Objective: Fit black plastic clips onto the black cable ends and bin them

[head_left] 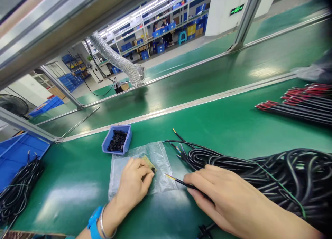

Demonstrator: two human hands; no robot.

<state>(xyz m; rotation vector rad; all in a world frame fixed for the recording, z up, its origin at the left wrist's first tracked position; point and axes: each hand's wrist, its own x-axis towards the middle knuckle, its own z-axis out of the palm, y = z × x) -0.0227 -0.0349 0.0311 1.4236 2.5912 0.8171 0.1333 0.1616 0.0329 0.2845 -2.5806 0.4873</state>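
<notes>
My right hand (215, 194) grips a black cable (183, 183) near its end, where thin bare-tipped wires stick out, one of them yellow, pointing left. Over a clear plastic bag (163, 159) on the green bench, my left hand (136, 178) is closed with thumb and fingers together. Beside those fingertips lies a small yellowish, speckled flat piece (149, 163), partly covered by the hand. A tiny black bit shows at the fingertips; whether it is held cannot be made out. Behind my right hand a large bundle of black cables (290, 170) spreads across the bench, some stripped ends facing left.
A blue bin (104, 145) of small black parts stands behind the bag. Red-tipped black cables (306, 106) lie at the far right. At left are a coiled cable (19, 187) and a blue crate (18, 156). A silver duct (119, 59) hangs beyond the metal frame.
</notes>
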